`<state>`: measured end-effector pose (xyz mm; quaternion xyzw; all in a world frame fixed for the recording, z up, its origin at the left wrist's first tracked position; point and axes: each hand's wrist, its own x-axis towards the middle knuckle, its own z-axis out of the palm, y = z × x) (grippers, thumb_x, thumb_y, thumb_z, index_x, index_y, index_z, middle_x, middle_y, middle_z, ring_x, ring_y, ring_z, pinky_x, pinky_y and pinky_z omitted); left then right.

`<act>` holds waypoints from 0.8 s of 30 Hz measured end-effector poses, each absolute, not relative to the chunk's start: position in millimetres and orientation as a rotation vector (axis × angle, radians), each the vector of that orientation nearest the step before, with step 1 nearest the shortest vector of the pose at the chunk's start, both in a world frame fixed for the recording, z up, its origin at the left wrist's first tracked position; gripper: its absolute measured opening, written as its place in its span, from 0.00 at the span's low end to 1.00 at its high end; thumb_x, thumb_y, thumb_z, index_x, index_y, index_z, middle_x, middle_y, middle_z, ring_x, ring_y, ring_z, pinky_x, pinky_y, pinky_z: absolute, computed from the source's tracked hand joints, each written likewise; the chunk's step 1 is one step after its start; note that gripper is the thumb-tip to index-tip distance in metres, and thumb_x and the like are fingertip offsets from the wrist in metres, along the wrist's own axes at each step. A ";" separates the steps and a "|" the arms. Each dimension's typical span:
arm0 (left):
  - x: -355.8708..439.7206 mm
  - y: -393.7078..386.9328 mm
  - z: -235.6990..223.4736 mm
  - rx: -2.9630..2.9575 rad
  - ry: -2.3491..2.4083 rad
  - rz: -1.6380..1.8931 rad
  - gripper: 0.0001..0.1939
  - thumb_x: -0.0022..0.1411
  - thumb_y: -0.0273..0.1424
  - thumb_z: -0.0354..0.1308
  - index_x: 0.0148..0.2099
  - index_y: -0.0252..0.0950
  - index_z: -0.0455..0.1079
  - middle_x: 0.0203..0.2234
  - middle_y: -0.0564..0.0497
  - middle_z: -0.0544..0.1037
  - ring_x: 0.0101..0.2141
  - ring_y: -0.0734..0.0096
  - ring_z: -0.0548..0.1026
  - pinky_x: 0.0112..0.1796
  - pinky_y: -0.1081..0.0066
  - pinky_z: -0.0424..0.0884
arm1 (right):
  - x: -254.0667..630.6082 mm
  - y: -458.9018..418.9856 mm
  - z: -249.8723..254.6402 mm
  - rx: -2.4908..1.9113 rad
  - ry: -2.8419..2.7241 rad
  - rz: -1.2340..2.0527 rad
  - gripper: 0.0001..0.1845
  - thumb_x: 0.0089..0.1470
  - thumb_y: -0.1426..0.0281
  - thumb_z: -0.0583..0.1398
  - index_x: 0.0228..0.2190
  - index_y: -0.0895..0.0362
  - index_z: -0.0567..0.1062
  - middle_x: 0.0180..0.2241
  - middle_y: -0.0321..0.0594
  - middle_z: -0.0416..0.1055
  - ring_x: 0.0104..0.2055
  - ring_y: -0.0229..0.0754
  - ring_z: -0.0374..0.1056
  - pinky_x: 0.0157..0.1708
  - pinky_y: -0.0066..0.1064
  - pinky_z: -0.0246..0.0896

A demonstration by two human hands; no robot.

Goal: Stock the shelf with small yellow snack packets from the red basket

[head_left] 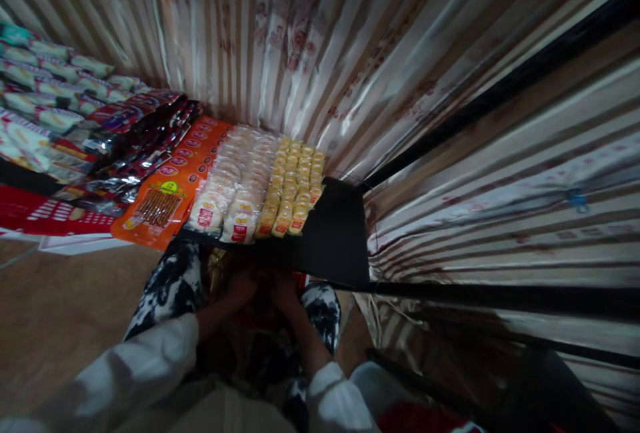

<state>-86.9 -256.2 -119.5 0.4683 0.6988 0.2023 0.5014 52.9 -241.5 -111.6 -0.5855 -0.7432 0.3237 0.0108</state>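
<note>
My left hand [239, 291] and my right hand [285, 292] reach down together into a dark spot below the front edge of a black shelf [334, 236]. Both wear white sleeves. The fingers lie in shadow against something red and gold that I cannot make out. A black-and-white patterned cloth [167, 286] lies around my arms. Just above my hands, rows of wrapped yellow biscuits [295, 186] and pale round biscuits [240, 183] lie on the shelf.
Orange snack packs [170, 190] and dark red packets [135, 133] lie to the left of the biscuits, with more pale packets [45, 93] stacked at far left. Striped shiny curtain fabric [320, 40] hangs behind and to the right. A brown floor [60, 313] shows lower left.
</note>
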 end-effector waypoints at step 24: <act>-97.2 -301.2 -55.7 0.506 1.216 0.971 0.17 0.45 0.36 0.60 0.38 0.35 0.70 0.30 0.51 0.78 0.31 0.67 0.76 0.36 0.68 0.71 | 61.9 -284.7 -80.9 -1.529 -1.240 1.397 0.27 0.41 0.59 0.62 0.43 0.59 0.70 0.37 0.44 0.75 0.39 0.46 0.72 0.42 0.41 0.68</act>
